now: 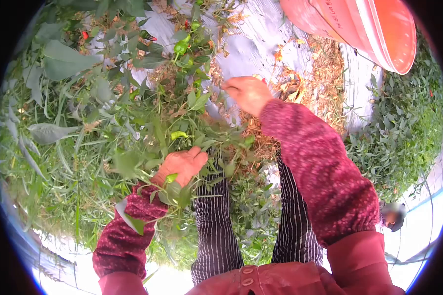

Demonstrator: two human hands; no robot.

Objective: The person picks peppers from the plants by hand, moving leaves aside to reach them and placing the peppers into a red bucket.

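l. hand (182, 164) closed on stems of pepper plant (172, 113), leaves hiding wrist. r. hand (248, 93) curled at plant's far side, well apart from l. hand; contents not discernible. green pepper (178, 134) just above l. hand. orange bucket (379, 29) upper right, over grey mulch film (251, 44).

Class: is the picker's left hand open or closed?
Closed. The left hand is curled around leafy stems of the pepper plant.

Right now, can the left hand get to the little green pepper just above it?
Probably yes: the left hand sits among the leaves close below the green pepper, with only thin leaves between.
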